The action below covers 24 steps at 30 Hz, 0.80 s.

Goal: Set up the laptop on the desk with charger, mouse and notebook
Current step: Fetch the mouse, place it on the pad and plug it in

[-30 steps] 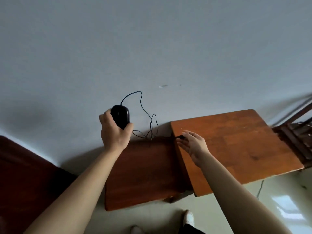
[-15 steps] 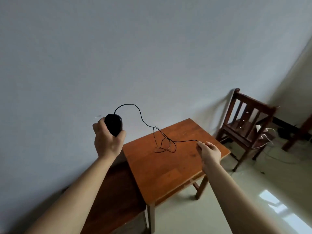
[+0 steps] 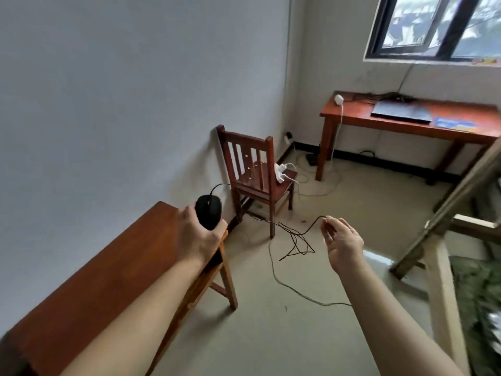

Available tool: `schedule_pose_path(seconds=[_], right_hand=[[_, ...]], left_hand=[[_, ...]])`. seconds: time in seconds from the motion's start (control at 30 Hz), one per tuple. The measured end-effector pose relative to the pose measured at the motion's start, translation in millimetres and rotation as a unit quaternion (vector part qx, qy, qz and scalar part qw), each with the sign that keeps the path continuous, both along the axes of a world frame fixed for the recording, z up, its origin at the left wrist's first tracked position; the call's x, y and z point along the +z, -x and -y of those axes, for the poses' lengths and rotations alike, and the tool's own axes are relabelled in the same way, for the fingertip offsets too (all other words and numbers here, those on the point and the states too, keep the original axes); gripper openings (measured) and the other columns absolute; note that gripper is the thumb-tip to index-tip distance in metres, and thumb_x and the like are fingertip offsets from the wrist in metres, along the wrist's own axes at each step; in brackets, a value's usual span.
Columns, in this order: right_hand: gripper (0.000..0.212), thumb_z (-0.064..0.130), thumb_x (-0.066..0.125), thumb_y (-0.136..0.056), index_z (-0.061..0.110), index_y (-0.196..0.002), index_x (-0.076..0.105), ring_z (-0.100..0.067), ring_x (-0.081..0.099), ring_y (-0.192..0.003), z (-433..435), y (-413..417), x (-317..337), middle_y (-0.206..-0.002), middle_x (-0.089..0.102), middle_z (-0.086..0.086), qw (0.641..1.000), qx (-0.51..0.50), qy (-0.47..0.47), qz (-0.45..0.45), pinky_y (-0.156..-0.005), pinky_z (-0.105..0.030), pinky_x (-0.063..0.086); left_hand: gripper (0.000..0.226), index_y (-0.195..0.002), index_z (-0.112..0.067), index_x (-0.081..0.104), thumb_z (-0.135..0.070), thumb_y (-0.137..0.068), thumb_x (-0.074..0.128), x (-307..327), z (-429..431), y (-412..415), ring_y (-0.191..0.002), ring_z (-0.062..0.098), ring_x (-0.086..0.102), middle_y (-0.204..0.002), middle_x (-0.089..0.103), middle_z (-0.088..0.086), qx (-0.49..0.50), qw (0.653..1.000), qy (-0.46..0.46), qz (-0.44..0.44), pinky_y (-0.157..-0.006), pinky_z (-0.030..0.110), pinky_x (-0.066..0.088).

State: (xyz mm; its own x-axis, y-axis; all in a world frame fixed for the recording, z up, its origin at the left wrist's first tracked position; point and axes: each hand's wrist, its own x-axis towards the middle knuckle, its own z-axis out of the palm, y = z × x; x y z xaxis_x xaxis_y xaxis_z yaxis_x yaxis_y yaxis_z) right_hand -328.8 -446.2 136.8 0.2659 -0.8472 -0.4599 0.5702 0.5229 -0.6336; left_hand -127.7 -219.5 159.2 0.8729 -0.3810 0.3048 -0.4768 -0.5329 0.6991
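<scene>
My left hand (image 3: 202,240) grips a black wired mouse (image 3: 208,215) in the air above the end of a small wooden table (image 3: 103,270). Its thin black cable (image 3: 294,240) hangs in a tangle between my hands, and my right hand (image 3: 343,242) pinches the cable's far end. Across the room a wooden desk (image 3: 352,118) under the window carries a closed dark laptop (image 3: 401,112), a white charger (image 3: 339,99) with its cord hanging down, and a blue notebook (image 3: 454,124).
A wooden chair (image 3: 256,169) with a white power strip (image 3: 280,172) on its seat stands against the left wall. Loose cords (image 3: 295,289) lie on the floor. A wooden bed frame (image 3: 444,232) stands at the right. A window (image 3: 433,25) is above the desk.
The view has swung right, from the wall and small table to the room with the desk. Both hands have come off the table, carrying the mouse and its cable through the air.
</scene>
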Motion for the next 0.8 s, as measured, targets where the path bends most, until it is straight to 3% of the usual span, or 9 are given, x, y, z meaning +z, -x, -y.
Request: schedule_pose_path(seconds=[0.1,0.17,0.33,0.47,0.63,0.8], right_hand=[[0.03,-0.012,0.07,-0.084,0.007,-0.097,0.052,-0.023,0.07,-0.078,54.3,6.5,-10.1,-0.087,0.066,-0.018,0.999,-0.026,-0.019,0.015,-0.084,-0.035,0.061],[0.03,-0.013,0.068,-0.085,0.008,-0.097,0.051,-0.023,0.069,-0.078,88.2,-0.2,-13.8,-0.087,0.066,-0.018,0.999,-0.039,-0.02,0.013,-0.087,-0.036,0.06],[0.031,-0.014,0.065,-0.087,0.01,-0.097,0.049,-0.022,0.067,-0.079,186.0,-28.7,-9.2,-0.085,0.064,-0.016,0.998,-0.065,0.004,-0.008,-0.084,-0.034,0.06],[0.03,-0.012,0.066,-0.087,0.011,-0.098,0.049,-0.02,0.07,-0.077,270.2,-42.9,10.4,-0.089,0.066,-0.018,0.994,-0.106,0.017,-0.021,-0.08,-0.03,0.061],[0.031,-0.01,0.067,-0.088,0.012,-0.1,0.05,-0.017,0.073,-0.073,373.4,-43.9,25.2,-0.088,0.069,-0.017,0.985,-0.162,0.054,-0.008,-0.08,-0.03,0.062],[0.031,-0.011,0.066,-0.088,0.012,-0.099,0.049,-0.016,0.074,-0.07,460.8,-33.3,14.3,-0.088,0.069,-0.017,0.978,-0.203,0.055,-0.004,-0.085,-0.033,0.06]], left_hand=[[0.063,-0.112,-0.028,0.047,-0.066,-0.064,0.062,-10.7,75.8,0.0,-0.077,0.005,0.047,-0.102,0.039,-0.006,-0.05,0.998,-0.021,0.03,-0.052,0.013,0.032],[0.064,-0.117,-0.031,0.045,-0.065,-0.066,0.064,-17.2,123.3,-8.1,-0.075,0.003,0.045,-0.103,0.038,-0.008,-0.088,0.995,-0.02,0.03,-0.054,0.009,0.029],[0.064,-0.121,-0.031,0.046,-0.058,-0.067,0.069,-17.8,255.3,-54.3,-0.087,0.013,0.051,-0.107,0.042,-0.007,-0.132,0.991,0.014,0.017,-0.068,0.025,0.048],[0.068,-0.125,-0.026,0.048,-0.056,-0.067,0.067,2.4,362.4,-84.1,-0.084,0.009,0.048,-0.11,0.045,-0.005,-0.173,0.984,0.048,0.015,-0.072,0.026,0.045],[0.074,-0.129,-0.021,0.043,-0.056,-0.069,0.066,22.4,502.9,-99.4,-0.097,0.024,0.056,-0.116,0.047,0.001,-0.249,0.968,0.039,0.0,-0.081,0.039,0.053],[0.073,-0.127,-0.019,0.046,-0.054,-0.068,0.069,14.9,617.3,-86.5,-0.093,0.019,0.055,-0.114,0.048,0.001,-0.292,0.955,0.057,0.001,-0.079,0.035,0.051]])
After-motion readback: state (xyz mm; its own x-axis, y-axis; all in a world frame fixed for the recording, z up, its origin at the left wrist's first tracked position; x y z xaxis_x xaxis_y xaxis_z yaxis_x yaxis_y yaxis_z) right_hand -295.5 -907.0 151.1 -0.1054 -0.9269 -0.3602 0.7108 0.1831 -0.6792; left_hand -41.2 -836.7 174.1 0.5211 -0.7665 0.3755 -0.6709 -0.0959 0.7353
